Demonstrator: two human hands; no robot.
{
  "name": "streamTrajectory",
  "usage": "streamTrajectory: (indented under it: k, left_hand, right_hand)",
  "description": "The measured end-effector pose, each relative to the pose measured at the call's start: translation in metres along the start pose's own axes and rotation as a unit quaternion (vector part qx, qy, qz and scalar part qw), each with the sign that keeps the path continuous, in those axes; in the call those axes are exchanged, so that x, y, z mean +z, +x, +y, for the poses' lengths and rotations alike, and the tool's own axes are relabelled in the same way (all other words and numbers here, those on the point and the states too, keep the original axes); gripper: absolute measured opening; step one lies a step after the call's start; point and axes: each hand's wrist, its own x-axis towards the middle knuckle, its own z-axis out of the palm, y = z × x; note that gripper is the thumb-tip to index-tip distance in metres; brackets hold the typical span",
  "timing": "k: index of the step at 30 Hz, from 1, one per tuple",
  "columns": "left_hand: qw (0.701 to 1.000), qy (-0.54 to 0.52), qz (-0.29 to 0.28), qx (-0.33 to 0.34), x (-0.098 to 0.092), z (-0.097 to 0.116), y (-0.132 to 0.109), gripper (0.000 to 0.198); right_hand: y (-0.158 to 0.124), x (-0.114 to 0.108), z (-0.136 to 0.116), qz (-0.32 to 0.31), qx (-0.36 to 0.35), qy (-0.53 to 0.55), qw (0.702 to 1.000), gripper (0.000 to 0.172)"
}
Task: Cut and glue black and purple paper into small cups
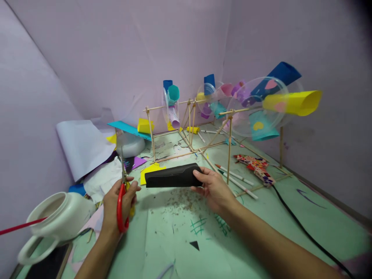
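My right hand [214,189] grips one end of a rolled piece of black paper [171,176], thumb on top. The roll lies level above the table, its other end pointing left. In my left hand [109,207] is a pair of scissors [119,211] with red and yellow handles, blades pointing up and away from the black roll. A yellow paper scrap [148,173] lies just behind the roll. Below it, a small black paper triangle [195,245] rests on the green table covering [162,248].
A stick frame [229,147] stands behind, carrying clear discs with coloured paper tubes [293,102]. On the right lies a glue gun [255,167] wrapped in patterned material, with a black cord [305,236]. Marker pens [241,186] lie nearby. A white mug [64,217] tips over at left.
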Motion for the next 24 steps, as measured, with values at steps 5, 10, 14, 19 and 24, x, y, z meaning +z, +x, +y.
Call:
streamTrajectory:
  k: [5, 10, 14, 19, 24]
  left_hand:
    - [0.993, -0.111, -0.026, 0.018, 0.010, 0.014, -0.017, 0.040]
    - [0.994, -0.107, -0.030, 0.006, 0.013, 0.017, -0.021, 0.043]
    - [0.996, -0.087, -0.035, 0.011, 0.011, 0.016, -0.018, 0.039]
    - [0.975, 0.164, 0.028, 0.148, 0.002, 0.007, -0.019, 0.033]
    - [0.885, 0.306, -0.097, 0.338, 0.014, -0.008, -0.029, 0.039]
  right_hand:
    - [0.000, 0.002, 0.001, -0.014, 0.034, -0.003, 0.999, 0.014]
    - [-0.003, 0.001, 0.004, -0.057, 0.038, -0.021, 0.997, 0.017]
    - [-0.004, 0.001, 0.008, -0.117, 0.057, -0.045, 0.990, 0.025]
    - [0.000, 0.002, 0.008, -0.015, 0.015, -0.017, 1.000, 0.020]
    - [0.003, 0.002, 0.008, 0.001, -0.016, 0.005, 1.000, 0.022]
